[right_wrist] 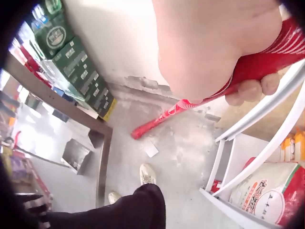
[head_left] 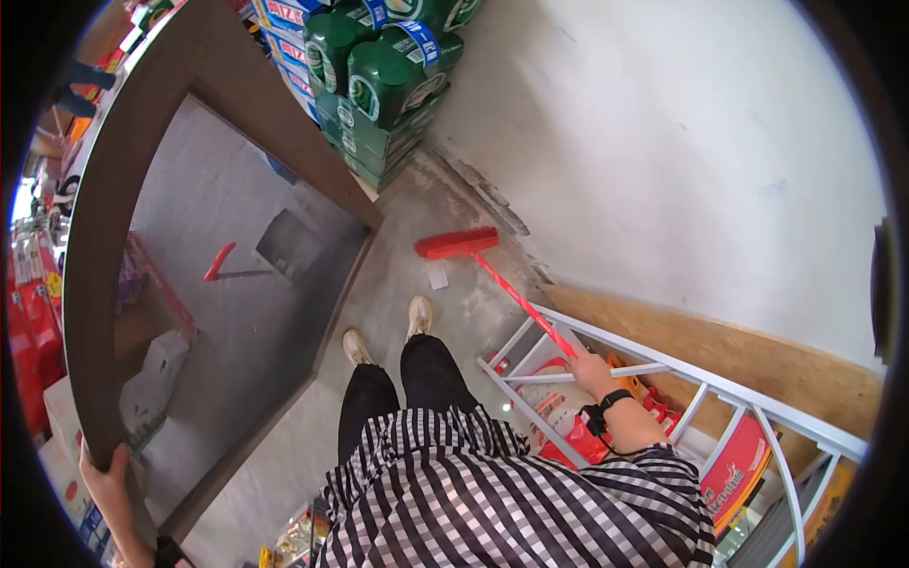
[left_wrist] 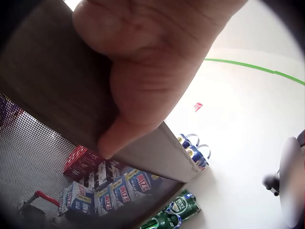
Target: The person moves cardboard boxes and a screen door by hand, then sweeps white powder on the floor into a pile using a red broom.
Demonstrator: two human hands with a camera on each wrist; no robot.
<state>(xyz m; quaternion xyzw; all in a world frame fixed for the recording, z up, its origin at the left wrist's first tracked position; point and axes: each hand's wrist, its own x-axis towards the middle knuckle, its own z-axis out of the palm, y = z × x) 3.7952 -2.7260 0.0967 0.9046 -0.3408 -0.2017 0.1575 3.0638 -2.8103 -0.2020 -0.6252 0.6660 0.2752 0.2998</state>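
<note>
My right hand [head_left: 594, 376] grips the handle of a red broom [head_left: 516, 295]; its red head rests on the grey floor beside a small white paper [head_left: 437, 276]. In the right wrist view the fingers of the right hand [right_wrist: 214, 52] curl round the red handle [right_wrist: 171, 112]. My left hand [head_left: 109, 483] holds the edge of a brown-framed mesh door [head_left: 83, 312] at the left. From the left wrist view, the thumb of the left hand [left_wrist: 147, 71] lies over the frame [left_wrist: 62, 81]; its other fingers are hidden.
A grey metal ladder [head_left: 701, 374] leans low on the right, with bags and boxes behind it. Green drink packs [head_left: 383, 85] are stacked at the top, near the white wall [head_left: 663, 170]. Beyond the mesh stands a dustpan [head_left: 289, 246] with a red-tipped handle.
</note>
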